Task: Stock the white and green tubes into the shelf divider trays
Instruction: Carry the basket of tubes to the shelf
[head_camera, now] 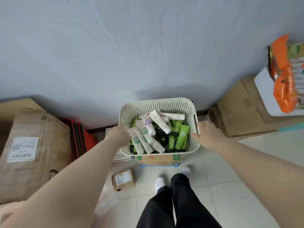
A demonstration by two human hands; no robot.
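1. A pale blue-grey wall (pixel 115 55) fills the top of the view.
2. A white tile floor (pixel 230 195) lies below it.
3. A big brown cardboard box (pixel 32 145) with a white label stands at the left.
4. More flat brown boxes (pixel 243 112) lean by the wall at the right.
5. Orange snack bags (pixel 284 79) sit on a white table (pixel 264 96) at the far right.
6. A cream slotted basket (pixel 158 104) is in the middle, above a small box with green marks (pixel 158 157).
7. The person's legs in black trousers (pixel 179 203) and white shoes (pixel 160 182) stand just below the basket.
8. The left hand (pixel 119 132) is closed around the left rim of the basket.
9. The right hand (pixel 209 134) holds the right rim, with the fingers curled over the edge.
10. A red folded thing (pixel 79 137) leans between the big box and the left arm.
11. A small brown parcel (pixel 124 179) lies on the floor near the feet.
12. White tubes (pixel 160 123) lie in a pile on the left and top inside the basket.
13. Green tubes (pixel 181 138) with black caps lie on the right inside the basket, touching the white ones.
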